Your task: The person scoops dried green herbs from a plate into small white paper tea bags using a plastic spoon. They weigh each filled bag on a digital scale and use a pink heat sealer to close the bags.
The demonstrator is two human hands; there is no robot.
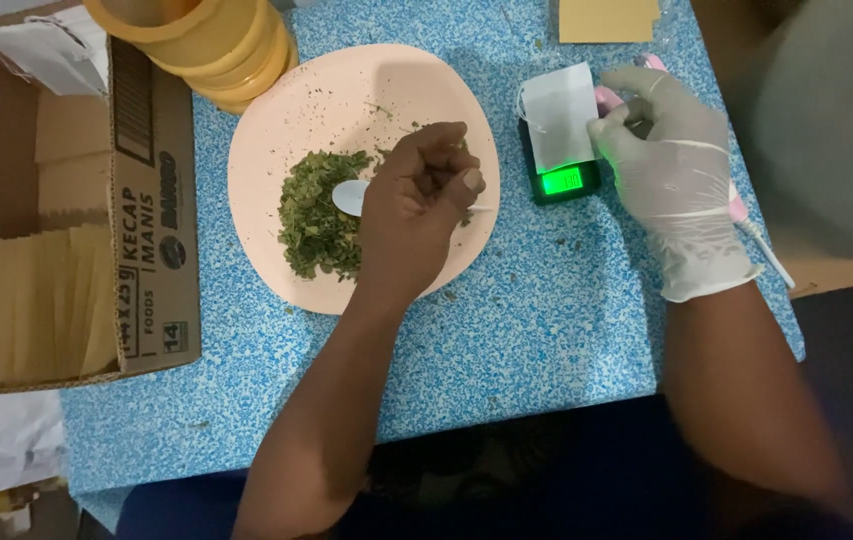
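The left hand [416, 200] is bare. Its fingers [441, 170] are curled tight around the handle of a small white spoon [350, 196]. The bowl of the spoon rests on a heap of dry green leaves [318, 225]. The leaves lie on a round pink plate [346, 85], mostly on its left half, and small green crumbs are spread over the rest of the plate. The plate sits on a blue speckled tabletop [526, 330].

The right hand [671, 170] wears a thin white glove. Its fingers [611, 135] pinch the right edge of a small white paper bag [558, 115]. The bag lies on a little black scale [558, 170], just to the right of the plate. The screen [562, 181] on the scale glows green. Something pink [606, 98] peeks out behind the gloved hand, and I cannot tell what it is.

A stack of yellow rings [208, 40] stands at the top, touching the edge of the plate. An open brown cardboard box [151, 220] sits on the left side of the tabletop, and flat tan paper [26, 300] lies inside it. A tan paper piece [606, 18] lies at the top edge, behind the scale.
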